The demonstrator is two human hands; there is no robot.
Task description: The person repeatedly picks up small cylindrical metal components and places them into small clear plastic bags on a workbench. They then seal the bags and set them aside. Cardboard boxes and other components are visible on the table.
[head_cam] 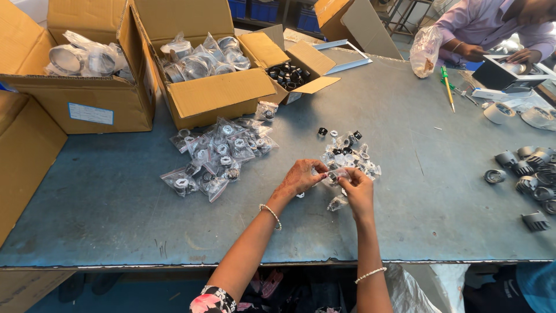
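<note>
A: What are the hands doing, seen from the head camera?

B: Both are together over the table (116,203). The left hand (301,177) and right hand (356,188) pinch one small clear bag (336,175) between their fingertips, each closed on an end of it.

A: What lies close by?

B: Just beyond the fingers sits a small pile (350,153) of clear bags and black rings. One loose bag (337,203) lies just under the right hand, touching nothing I can make out. Left of the left hand, a bigger heap (217,156) of bagged metal parts.

A: Open room?

B: A wide bare stretch between the hands and the near edge of the table, and more to the left, in front of the heap. To the right it stays bare until a cluster of grey castings (530,174) near the right edge.

A: And farther off?

B: Beyond the heap, open boxes (214,93) of bagged parts, plus a small box (292,72) of black rings. Far right, another person's hands (524,55) rest at a dark housing (504,72), well apart from ours.

A: The surface?

B: Grey-blue, scuffed and scratched, with a worn metal front edge.
</note>
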